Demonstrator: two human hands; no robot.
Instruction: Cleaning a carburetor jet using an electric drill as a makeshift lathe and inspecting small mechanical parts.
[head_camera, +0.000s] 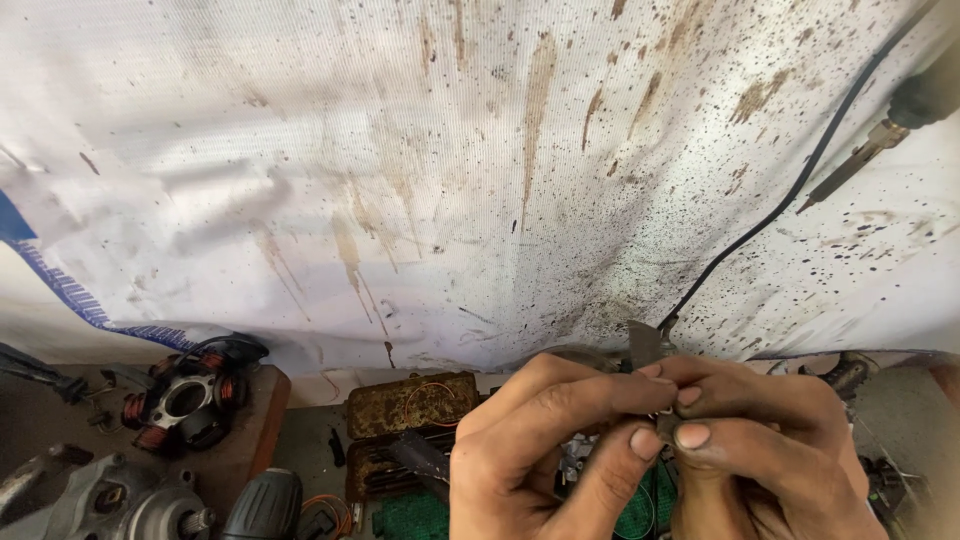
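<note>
Right now both hands meet low in the view. The left hand and the right hand each have a clenched grip on one small dark part, pinched between thumbs and fingers. It is mostly hidden, so I cannot tell what it is. A thin black wire runs up from the hands across the dirty white cloth. A stator with copper coils sits on the bench at the left, near a rusty metal box.
</note>
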